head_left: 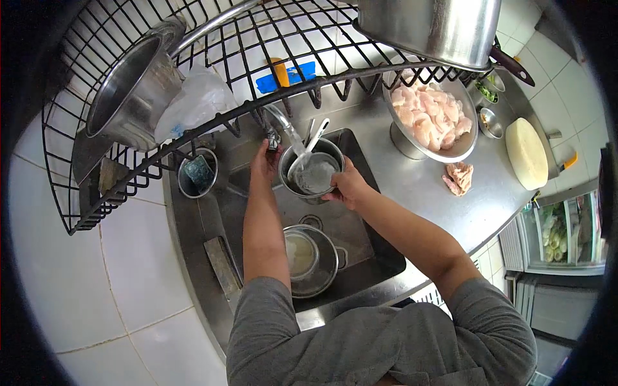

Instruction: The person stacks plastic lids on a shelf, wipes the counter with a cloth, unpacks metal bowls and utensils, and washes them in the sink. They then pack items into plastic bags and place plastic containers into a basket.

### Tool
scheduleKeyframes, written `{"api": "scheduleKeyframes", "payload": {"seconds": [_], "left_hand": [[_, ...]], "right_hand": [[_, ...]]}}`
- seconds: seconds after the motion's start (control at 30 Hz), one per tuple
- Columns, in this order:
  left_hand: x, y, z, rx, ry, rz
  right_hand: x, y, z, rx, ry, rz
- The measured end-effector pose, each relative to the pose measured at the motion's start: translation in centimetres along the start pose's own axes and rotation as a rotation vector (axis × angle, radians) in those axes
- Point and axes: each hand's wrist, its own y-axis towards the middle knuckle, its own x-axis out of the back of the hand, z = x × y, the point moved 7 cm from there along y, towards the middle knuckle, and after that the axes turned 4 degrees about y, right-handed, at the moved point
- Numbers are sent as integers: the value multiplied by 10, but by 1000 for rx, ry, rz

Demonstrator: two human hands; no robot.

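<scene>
My left hand (267, 159) is closed on the tap's knob (273, 138) at the back of the sink (380, 254). Water pours from the faucet spout (279, 116) into a round metal pot (330, 147), which is part full. My right hand (349, 184) grips the pot's right side and holds it above the sink. A spoon with a pale handle (319, 132) leans in the pot, with another thin utensil beside it. Below, a larger metal pan (328, 273) sits in the sink with a smaller bowl of cloudy liquid (300, 255) inside.
Overhead, a black wire rack (251, 100) carries metal pots and a plastic bag. On the right counter stand a bowl of sliced raw meat (431, 116), a loose meat piece (458, 178) and a round pale board (526, 154). A metal container with a scrubber (198, 172) is at left.
</scene>
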Motion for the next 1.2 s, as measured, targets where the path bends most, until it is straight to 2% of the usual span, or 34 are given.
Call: {"api": "scheduleKeyframes", "payload": {"seconds": [0.37, 0.43, 0.67, 0.77, 0.83, 0.87, 0.93, 1.13, 1.2], "left_hand": [[-2, -2, -2, -43, -25, 10], [-2, -3, -6, -68, 80, 16], [-4, -8, -5, -70, 46, -40], [-5, -4, -7, -105, 99, 26], [-8, -2, 6, 117, 112, 127], [-18, -15, 2, 116, 119, 128], [-32, -37, 1, 130, -82, 111], [-5, -4, 8, 101, -268, 55], [-2, -2, 6, 87, -244, 16]], "right_hand": [[2, 3, -4, 102, 0, -16], [2, 5, -6, 91, 1, -16], [9, 8, -11, 59, -12, -35], [12, 9, -12, 66, -28, -63], [12, 10, -12, 70, 2, -44], [11, 9, -12, 72, 31, -28], [11, 7, -11, 80, 29, -42], [15, 20, -18, 124, 36, 1], [17, 17, -17, 115, 30, -14]]}}
